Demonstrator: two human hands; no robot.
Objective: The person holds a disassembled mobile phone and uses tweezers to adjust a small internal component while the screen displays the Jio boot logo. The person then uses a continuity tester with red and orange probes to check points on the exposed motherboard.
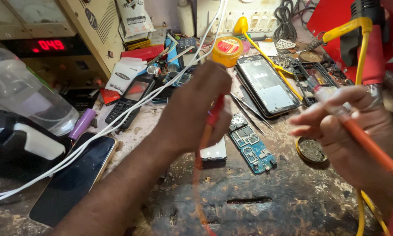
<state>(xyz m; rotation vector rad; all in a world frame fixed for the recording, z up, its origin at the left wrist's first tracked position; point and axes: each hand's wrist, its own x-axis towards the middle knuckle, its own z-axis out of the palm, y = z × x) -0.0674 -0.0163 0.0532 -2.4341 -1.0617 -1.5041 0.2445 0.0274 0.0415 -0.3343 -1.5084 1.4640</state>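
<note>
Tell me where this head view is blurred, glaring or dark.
Head view: both hands are motion-blurred, the left hand with its red probe and the right hand on the orange tool; the circuit board stays fairly sharp; the smartphone screen catches pale glare; the lower bench lies dim.

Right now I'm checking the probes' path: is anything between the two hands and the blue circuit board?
Nothing visible. The blue circuit board lies bare on the bench between the left hand and the right hand; tweezers lie just beyond it.
</note>
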